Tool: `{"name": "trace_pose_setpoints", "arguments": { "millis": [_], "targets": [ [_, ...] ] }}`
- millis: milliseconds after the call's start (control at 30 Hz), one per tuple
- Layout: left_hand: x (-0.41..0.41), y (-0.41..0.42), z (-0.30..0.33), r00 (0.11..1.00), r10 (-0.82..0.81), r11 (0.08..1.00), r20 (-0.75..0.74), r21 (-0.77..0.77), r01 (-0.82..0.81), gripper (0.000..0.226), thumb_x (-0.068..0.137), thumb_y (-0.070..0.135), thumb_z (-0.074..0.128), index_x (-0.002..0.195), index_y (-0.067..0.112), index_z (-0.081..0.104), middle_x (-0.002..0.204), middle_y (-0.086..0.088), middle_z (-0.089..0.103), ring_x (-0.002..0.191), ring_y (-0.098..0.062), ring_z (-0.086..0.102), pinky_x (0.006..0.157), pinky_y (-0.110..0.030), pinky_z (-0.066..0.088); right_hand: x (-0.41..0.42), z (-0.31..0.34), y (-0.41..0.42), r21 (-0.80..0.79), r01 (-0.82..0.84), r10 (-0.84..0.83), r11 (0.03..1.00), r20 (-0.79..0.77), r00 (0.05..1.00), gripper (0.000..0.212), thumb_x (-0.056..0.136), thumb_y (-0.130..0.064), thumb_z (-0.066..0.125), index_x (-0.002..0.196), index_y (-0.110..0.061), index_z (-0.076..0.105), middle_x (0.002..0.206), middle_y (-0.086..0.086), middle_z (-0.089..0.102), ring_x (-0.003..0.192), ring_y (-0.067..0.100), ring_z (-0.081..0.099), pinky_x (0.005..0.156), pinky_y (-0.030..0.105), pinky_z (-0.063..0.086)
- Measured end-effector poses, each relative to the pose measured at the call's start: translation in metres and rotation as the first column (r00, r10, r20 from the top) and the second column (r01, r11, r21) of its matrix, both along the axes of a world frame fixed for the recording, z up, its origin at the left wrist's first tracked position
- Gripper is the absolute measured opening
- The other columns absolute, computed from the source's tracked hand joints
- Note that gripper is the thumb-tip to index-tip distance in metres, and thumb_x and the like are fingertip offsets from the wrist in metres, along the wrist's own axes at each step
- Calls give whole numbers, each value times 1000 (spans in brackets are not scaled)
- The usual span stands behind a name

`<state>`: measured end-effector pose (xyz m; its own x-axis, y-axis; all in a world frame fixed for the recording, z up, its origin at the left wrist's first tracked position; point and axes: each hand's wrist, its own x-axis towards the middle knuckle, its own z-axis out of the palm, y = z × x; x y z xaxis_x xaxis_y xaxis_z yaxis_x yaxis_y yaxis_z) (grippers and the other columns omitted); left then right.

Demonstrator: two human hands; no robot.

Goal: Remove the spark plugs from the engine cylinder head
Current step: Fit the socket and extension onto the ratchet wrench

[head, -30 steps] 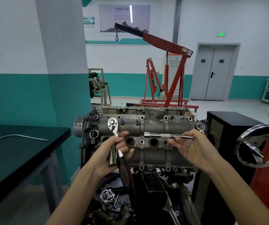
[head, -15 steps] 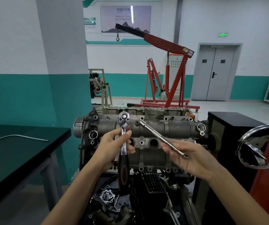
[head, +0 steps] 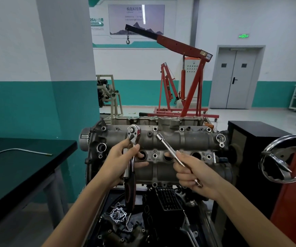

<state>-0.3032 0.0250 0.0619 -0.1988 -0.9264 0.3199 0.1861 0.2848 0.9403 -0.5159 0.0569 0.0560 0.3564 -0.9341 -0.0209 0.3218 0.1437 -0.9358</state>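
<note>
Workshop, cylinder head (head: 161, 139) ahead: right hand (head: 195, 173) fingers now curled round extension bar (head: 172, 152), swung toward ratchet (head: 133, 136) gripped by left hand (head: 120, 161), tools not yet joined.

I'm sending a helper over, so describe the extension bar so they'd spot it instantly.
Find the grey engine cylinder head at centre. In front of it, the right hand grips the extension bar: slim, all chrome and tilted, unlike the black-handled ratchet beside it.

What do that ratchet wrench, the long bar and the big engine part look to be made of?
Ratchet wrench: apparently chromed steel, mirror-bright head; its dark grip looks like rubber or plastic. Extension bar: polished metal, probably steel, with sharp highlights. Cylinder head: dull grey cast metal, likely aluminium, with a rough matte surface.
</note>
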Motion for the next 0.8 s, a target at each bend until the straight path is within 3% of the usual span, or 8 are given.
{"name": "trace_pose_setpoints", "arguments": {
  "millis": [167,233,300,400,467,567,800],
  "targets": [
    [0,1,0,999,-33,999,-6,-28,33,16,96,9,46,93,-3,57,82,-9,69,97,-23,67,72,-36,58,11,0,0,-123,47,-56,991,-76,995,13,94,-8,40,103,-6,49,66,2,53,50,9,43,45,19,35],
    [2,2,1,998,-61,998,6,-24,61,16,97,9,44,106,2,55,93,-13,71,99,-27,66,72,-37,58,16,4,-1,-137,57,-73,989,-115,991,10,94,-3,39,101,-7,46,66,1,52,48,8,38,43,18,30],
    [2,4,3,993,-119,992,-12,-33,119,24,97,9,43,120,14,48,99,-15,70,95,-32,67,67,-39,58,21,10,-3,-167,75,-108,983,-204,973,7,96,-14,41,100,-10,46,60,-2,46,43,7,30,39,17,23],
    [4,6,3,989,-149,987,0,-54,148,34,98,7,41,125,26,40,95,-16,70,63,-26,66,47,-31,52,27,18,-5,-393,75,-266,916,-458,848,17,97,-32,41,104,-20,50,53,-10,37,40,3,26,36,15,22],
    [4,6,2,986,-163,986,-25,-35,162,30,98,10,39,123,26,43,82,-13,67,42,-15,47,38,-22,39,32,22,-8,-552,22,-381,834,-545,747,16,98,-29,39,102,-22,53,53,-12,36,40,1,30,39,13,25],
    [7,3,1,976,-216,976,-11,-40,215,31,93,28,49,122,20,47,71,-6,54,40,-8,31,38,-16,30,36,25,-10,-661,-44,-496,749,-603,625,13,97,-27,42,97,-25,54,54,-12,42,45,0,36,49,18,30],
    [14,3,2,956,-290,957,39,9,289,38,88,39,52,124,33,48,68,-4,46,40,-7,31,37,-16,29,36,29,-9,-756,-107,-636,646,-611,472,15,96,-34,42,99,-27,56,69,-15,53,60,-3,47,59,19,35]
  ]
}}
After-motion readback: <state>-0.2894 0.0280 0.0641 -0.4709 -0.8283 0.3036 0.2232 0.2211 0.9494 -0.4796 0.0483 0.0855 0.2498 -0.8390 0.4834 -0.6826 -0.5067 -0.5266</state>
